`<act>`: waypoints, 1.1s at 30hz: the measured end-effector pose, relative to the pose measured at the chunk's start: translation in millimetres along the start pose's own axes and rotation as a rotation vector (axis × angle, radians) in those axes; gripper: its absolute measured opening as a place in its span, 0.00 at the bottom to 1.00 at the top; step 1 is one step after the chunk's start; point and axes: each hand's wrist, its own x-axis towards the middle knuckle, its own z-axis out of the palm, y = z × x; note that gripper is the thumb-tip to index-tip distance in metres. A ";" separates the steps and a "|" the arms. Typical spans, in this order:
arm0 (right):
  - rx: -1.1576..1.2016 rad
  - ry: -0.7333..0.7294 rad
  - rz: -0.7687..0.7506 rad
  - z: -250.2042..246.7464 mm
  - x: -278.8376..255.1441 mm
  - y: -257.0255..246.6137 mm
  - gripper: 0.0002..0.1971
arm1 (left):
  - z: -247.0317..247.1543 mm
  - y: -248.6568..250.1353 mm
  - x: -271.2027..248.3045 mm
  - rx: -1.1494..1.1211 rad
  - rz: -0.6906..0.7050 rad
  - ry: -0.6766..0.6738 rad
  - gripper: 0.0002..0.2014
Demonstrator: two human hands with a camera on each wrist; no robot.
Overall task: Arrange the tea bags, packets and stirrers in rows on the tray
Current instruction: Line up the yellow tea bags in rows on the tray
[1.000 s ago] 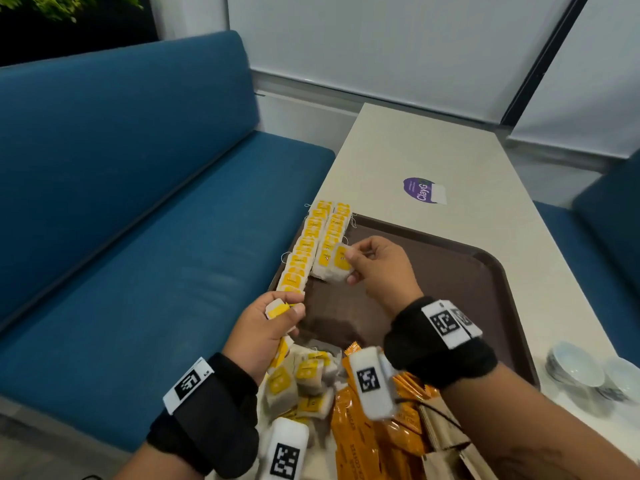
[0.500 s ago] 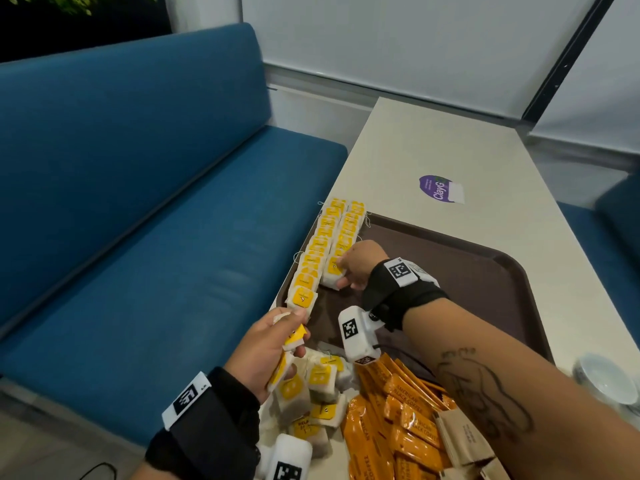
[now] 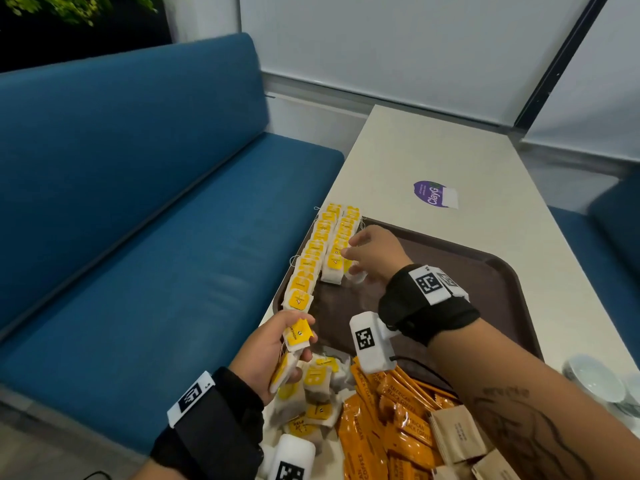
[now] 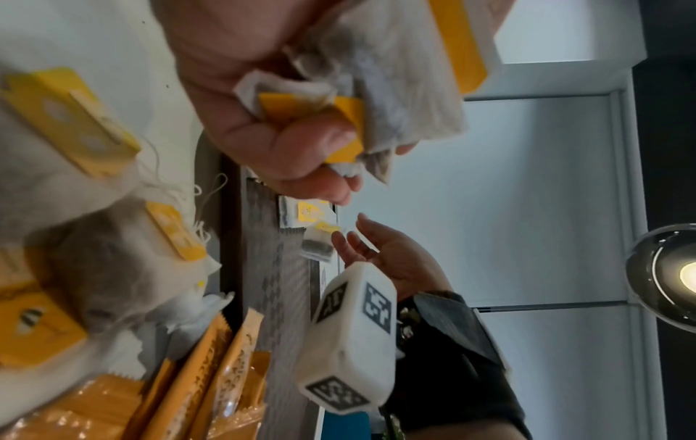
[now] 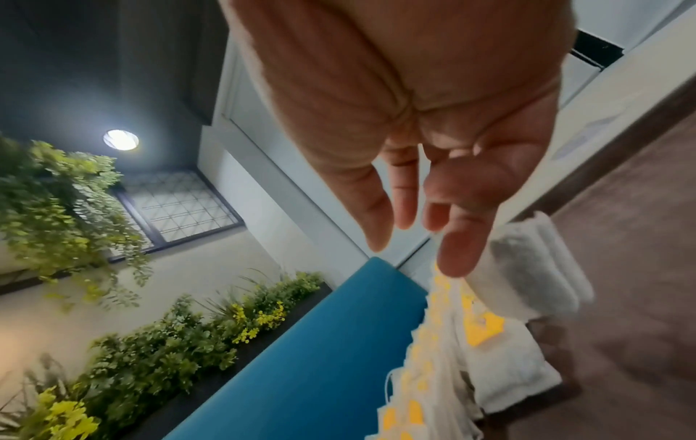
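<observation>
Right hand (image 3: 375, 255) is hovering fingers spread by the right row (image 3: 341, 244) on the tray (image 3: 498, 282), one tea bag (image 3: 356, 276) just under its fingertips. Left hand (image 3: 266, 351) is gripping a few bags (image 3: 298, 336) near the loose pile (image 3: 317, 393).

We see a blue bench (image 3: 145, 209) beside a cream table (image 3: 450, 161), pale wall panels (image 3: 398, 46), leafy plants (image 5: 158, 342) and a round ceiling light (image 5: 121, 139).

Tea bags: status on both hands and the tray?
Left hand grips spare tea bags. Right hand open, fingers over second row. Tray otherwise bare. Nothing blocking.
</observation>
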 end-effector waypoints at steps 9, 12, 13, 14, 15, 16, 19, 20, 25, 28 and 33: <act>-0.158 -0.065 0.115 0.8 -2.8 16.7 0.13 | 1.8 -4.1 -9.3 0.008 -0.019 -0.004 0.11; -0.123 -0.061 0.172 0.4 -3.5 22.3 0.12 | -4.3 -6.0 -10.5 0.011 -0.027 0.014 0.10; -0.118 -0.084 0.191 0.5 -4.9 22.1 0.11 | -5.3 -6.0 -10.8 0.006 -0.026 0.017 0.10; -0.136 -0.104 0.198 1.2 -5.2 22.4 0.11 | -5.9 -5.8 -10.6 0.002 -0.024 0.019 0.10; -0.172 -0.119 0.195 1.8 -4.3 22.5 0.11 | -6.0 -5.4 -10.5 0.001 -0.021 0.019 0.10; -0.220 -0.124 0.188 2.2 -4.3 21.9 0.10 | -5.8 -4.8 -10.4 0.003 -0.019 0.017 0.10; -0.322 -0.116 0.173 3.8 -2.3 20.8 0.05 | -4.5 -3.4 -9.9 0.004 -0.009 0.005 0.10; -0.329 -0.113 0.161 3.5 -0.6 21.1 0.05 | -4.6 -3.1 -9.6 0.002 -0.005 0.001 0.10; -0.290 -0.124 0.099 1.7 6.5 15.8 0.10 | -4.9 -4.3 -6.0 -0.007 -0.005 -0.005 0.10; -0.232 -0.159 0.150 11.2 10.9 13.7 0.04 | -2.6 -5.8 -4.2 -0.009 -0.015 -0.009 0.10; -0.106 -0.115 0.277 26.3 20.3 2.3 0.21 | -1.8 -6.1 -2.0 -0.003 -0.020 -0.015 0.11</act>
